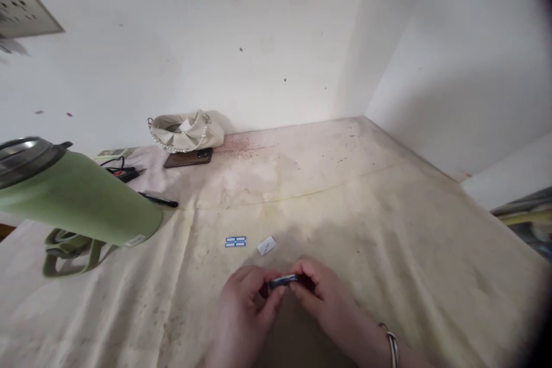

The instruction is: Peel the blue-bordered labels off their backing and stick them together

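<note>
Far left of the grip, a green flask (81,201) stands on the cloth-covered desk (388,230); a blue-edged label (236,241) and a white scrap (266,246) lie just beyond it. The left hand (244,305) and right hand (325,299) together pinch a small dark object (284,281) above the desk, the work apparently midway.

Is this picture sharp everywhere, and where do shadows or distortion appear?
Head view: the green bottle leans from wide-angle distortion; the right corners go dark; a soft shadow falls on the cloth around the left hand and right hand; the small dark object looks slightly blurred.
</note>
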A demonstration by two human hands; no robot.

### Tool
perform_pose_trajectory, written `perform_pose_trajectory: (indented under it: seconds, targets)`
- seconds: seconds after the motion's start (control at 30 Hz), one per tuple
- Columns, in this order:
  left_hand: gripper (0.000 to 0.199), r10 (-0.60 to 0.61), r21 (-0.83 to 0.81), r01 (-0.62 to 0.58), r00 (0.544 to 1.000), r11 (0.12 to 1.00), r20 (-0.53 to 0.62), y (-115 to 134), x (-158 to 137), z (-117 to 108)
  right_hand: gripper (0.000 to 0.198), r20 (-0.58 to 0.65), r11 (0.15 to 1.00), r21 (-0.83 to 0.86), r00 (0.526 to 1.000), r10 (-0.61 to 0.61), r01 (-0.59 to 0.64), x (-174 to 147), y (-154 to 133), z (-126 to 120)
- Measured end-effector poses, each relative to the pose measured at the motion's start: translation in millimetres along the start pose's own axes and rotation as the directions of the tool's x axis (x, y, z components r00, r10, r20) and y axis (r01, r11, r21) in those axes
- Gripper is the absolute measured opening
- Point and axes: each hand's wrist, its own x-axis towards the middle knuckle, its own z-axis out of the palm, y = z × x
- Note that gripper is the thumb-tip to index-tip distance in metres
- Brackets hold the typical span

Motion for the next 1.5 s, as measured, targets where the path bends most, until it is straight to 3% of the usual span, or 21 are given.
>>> perform_pose_trajectory:
  seconds: [0.1,0.17,0.23,0.33,0.47,0.6,0.73,0.8,0.9,1.03,1.13,1.33,1.5]
  targets:
    - [0.025,-0.107,0.014,0.11,0.984,0.994,-0.143,-8,6,-18,0.008,-0.028,0.996,0.055,0.997,0.07,-0.068,3,-1,-2]
    - [0.026,-0.165,0.109,0.191,0.963,0.975,-0.213,-13,11,-30,0.008,-0.037,0.991,0.089,0.994,0.103,-0.1,5,-2,-4]
    - [0.024,-0.194,0.232,0.226,0.969,0.946,-0.151,-16,14,-38,0.009,-0.04,0.987,0.115,0.992,0.119,-0.114,7,-2,-4]
    - [0.026,-0.157,0.383,0.154,0.987,0.911,-0.022,-18,14,-37,0.009,-0.043,0.981,0.134,0.988,0.145,-0.138,8,-3,-4]
    - [0.007,-0.099,0.466,0.063,0.994,0.882,0.053,-19,14,-30,0.01,-0.035,0.972,0.162,0.983,0.178,-0.17,9,-5,-4]
    - [0.008,-0.07,0.384,0.069,0.997,0.921,-0.009,-17,16,-29,0.012,-0.028,0.965,0.208,0.985,0.172,-0.163,8,-7,-5]
    - [0.012,-0.123,0.111,0.142,0.979,0.984,-0.161,-12,8,-29,0.014,-0.004,0.937,0.3,0.982,0.189,-0.179,8,-7,-4]
    - [0.012,-0.059,-0.02,0.056,0.976,0.998,-0.21,-9,1,-28,0.017,0.046,0.903,0.363,0.973,0.228,-0.229,8,-7,-2]
    - [0.005,0.194,-0.091,-0.22,0.953,0.971,-0.235,-2,-5,-28,0.022,0.163,0.837,0.446,0.948,0.273,-0.318,6,-8,1]
    - [0.02,0.479,-0.082,-0.489,0.87,0.868,-0.116,9,1,-27,0.026,0.257,0.767,0.538,0.935,0.245,-0.349,2,-11,3]
    - [0.018,0.529,-0.049,-0.528,0.848,0.848,0.012,13,5,-26,0.025,0.282,0.72,0.577,0.921,0.269,-0.386,0,-12,3]
    - [0.018,0.456,0.205,-0.447,0.89,0.871,0.005,8,2,-25,0.022,0.27,0.71,0.6,0.928,0.255,-0.37,1,-11,0]
    - [0.016,0.483,0.218,-0.483,0.874,0.848,0.057,4,3,-28,0.017,0.306,0.727,0.571,0.921,0.243,-0.382,1,-12,-6]
